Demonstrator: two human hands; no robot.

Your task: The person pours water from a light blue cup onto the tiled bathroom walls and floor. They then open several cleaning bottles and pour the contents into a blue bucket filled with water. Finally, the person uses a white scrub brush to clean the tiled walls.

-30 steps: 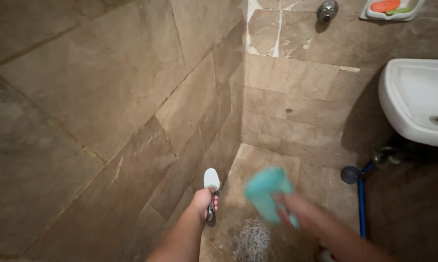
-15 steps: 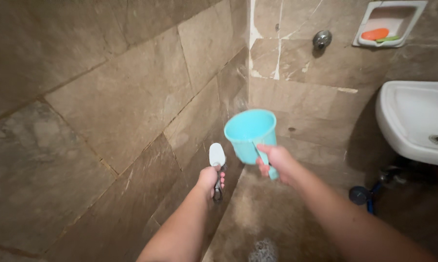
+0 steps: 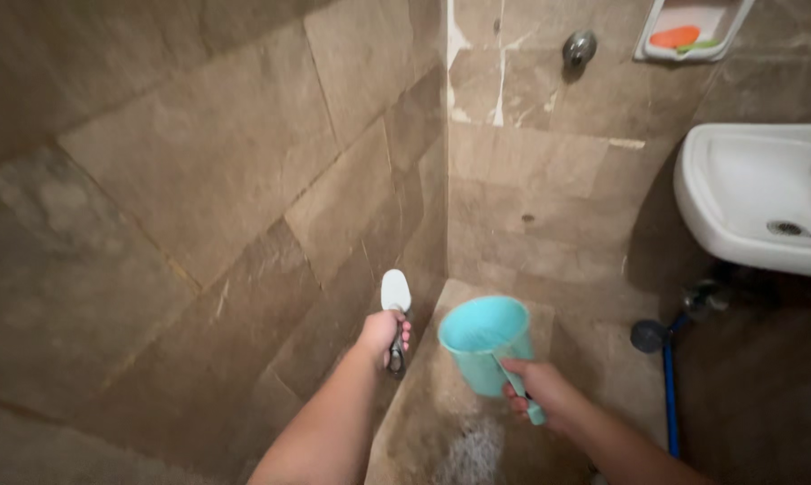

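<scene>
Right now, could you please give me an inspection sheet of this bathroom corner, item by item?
Surface: brown stone wall tiles and floor; foam or water on the floor below the hands.
Job's things: turquoise plastic mug held by its handle; white-headed brush, head pointing up.
Clutter: nothing seen.
Grippers: left hand closed on the brush; right hand closed on the mug handle.
Cables: blue hose running down near the sink.
Surroundings: white sink; wall soap dish with orange soap; round metal wall fitting.
</scene>
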